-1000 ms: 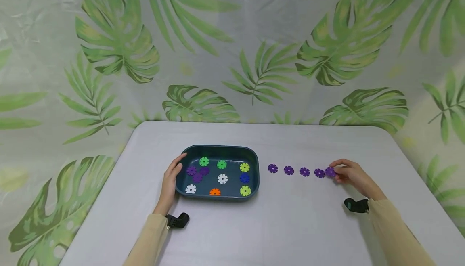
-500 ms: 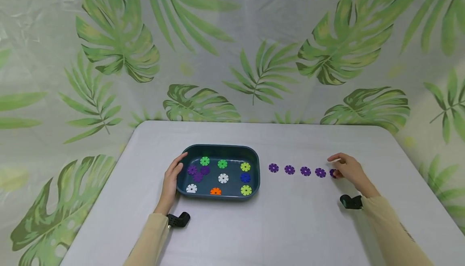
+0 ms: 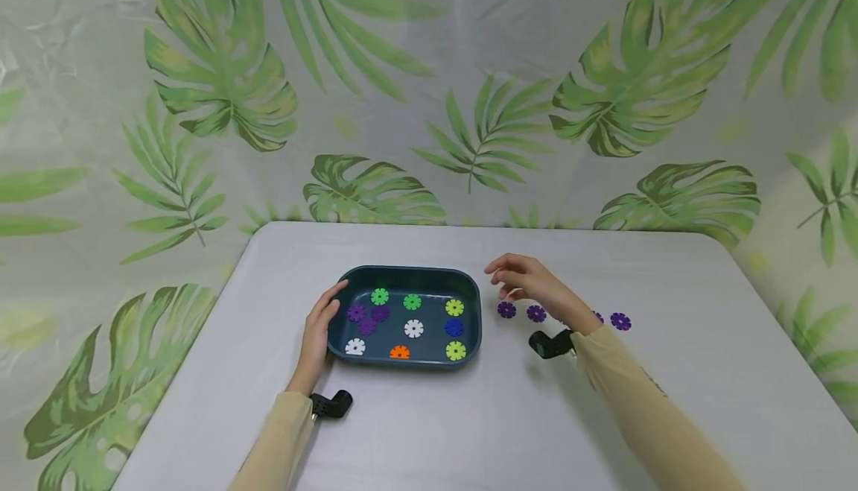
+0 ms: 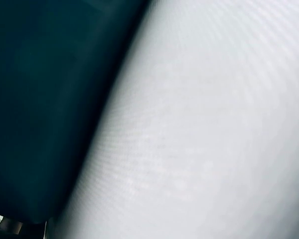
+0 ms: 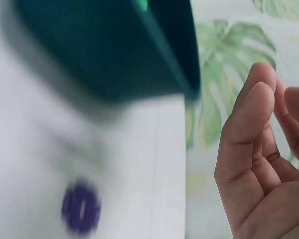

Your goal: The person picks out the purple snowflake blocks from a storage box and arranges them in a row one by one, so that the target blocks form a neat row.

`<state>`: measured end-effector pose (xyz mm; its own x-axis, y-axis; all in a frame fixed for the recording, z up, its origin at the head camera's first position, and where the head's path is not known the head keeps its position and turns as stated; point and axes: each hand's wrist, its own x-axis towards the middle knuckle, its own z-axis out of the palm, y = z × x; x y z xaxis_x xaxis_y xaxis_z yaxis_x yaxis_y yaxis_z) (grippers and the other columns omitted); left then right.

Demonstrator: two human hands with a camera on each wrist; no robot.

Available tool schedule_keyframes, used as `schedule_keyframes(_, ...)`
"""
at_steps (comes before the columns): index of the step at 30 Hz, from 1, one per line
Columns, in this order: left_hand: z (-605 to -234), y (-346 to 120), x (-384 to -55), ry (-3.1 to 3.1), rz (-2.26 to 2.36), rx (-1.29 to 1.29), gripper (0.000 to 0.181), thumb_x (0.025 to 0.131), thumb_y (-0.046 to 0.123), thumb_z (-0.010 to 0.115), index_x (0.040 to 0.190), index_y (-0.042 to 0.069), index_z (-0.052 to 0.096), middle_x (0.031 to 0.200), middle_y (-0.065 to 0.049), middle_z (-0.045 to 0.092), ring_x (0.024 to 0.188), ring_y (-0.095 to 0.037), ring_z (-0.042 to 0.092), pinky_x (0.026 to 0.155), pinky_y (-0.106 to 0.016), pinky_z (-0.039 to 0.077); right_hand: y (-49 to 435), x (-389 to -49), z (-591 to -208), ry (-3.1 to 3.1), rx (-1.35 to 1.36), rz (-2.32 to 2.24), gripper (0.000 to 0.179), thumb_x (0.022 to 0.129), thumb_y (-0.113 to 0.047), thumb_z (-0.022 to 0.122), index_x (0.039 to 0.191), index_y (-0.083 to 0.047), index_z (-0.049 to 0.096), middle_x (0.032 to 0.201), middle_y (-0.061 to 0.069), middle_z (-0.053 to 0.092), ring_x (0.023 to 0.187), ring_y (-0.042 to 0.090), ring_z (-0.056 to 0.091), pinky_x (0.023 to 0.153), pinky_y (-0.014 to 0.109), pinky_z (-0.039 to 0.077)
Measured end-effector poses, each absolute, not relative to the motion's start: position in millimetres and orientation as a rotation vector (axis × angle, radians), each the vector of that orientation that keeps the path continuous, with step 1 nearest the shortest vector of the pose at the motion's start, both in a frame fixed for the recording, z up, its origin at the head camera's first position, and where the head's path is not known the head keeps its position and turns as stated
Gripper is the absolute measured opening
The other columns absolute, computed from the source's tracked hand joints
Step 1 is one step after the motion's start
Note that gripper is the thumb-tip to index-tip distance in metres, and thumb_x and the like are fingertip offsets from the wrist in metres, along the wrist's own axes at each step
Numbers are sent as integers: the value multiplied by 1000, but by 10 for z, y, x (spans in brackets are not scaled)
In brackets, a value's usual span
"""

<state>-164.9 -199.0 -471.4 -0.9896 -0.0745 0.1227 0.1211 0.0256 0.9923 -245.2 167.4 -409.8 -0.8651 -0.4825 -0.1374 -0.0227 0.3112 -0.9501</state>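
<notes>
Row of purple discs (image 3: 506,310) lies on the white counter (image 3: 415,431), right of the dark tray (image 3: 432,338); three purple ones sit touching inside the tray. The right hand (image 3: 536,286) hangs over the row's tray end, fingers loosely bent, gap to the thumb; nothing seen in it. The left hand (image 3: 315,338) rests at the tray's left rim, visible fingers fairly straight.

Handling (judged): discs probably light, stiff plastic, thin, a little slippery; breakage unlikely. Best hold: thumb and finger pinching the notched edge; flat ones may need tipping up first. Tray likely light and rigid; hold by rim.

Obscured: right hand and wrist partly cover the row's middle discs. Near wall hides the lower edge of the orange disc (image 3: 399,352). Left wrist view blurred; right wrist view crops the thumb.
</notes>
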Motion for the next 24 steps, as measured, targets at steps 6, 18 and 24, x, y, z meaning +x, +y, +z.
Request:
schedule_keyframes(6,-4704,-1993,-1649,-2146,-2094,-37,39,103,10,36,141,0,44,149,-12,36,141,-20,23,114,-38,14,937,-2531,-4070,1990,-557,-1541,32,101,-16,47,123,7,52,114,28,53,85,34,58,76,38,52)
schedule_keyframes(18,-4945,-2091,-1740,-2147,-2081,-4,38,104,17,38,140,10,48,148,-3,39,139,-15,25,114,-38,14,-122,-2518,-4348,1905,-521,-1302,26,99,-8,48,120,3,58,116,18,59,74,19,61,69,31,54)
schedule_keyframes(24,-4755,-2019,-1681,-2157,-2098,-44,40,104,13,36,141,2,45,149,-10,37,140,-20,23,114,-40,13,-350,-2473,-4373,1945,-495,-1181,25,98,-3,46,117,4,60,112,14,58,71,18,61,68,29,55)
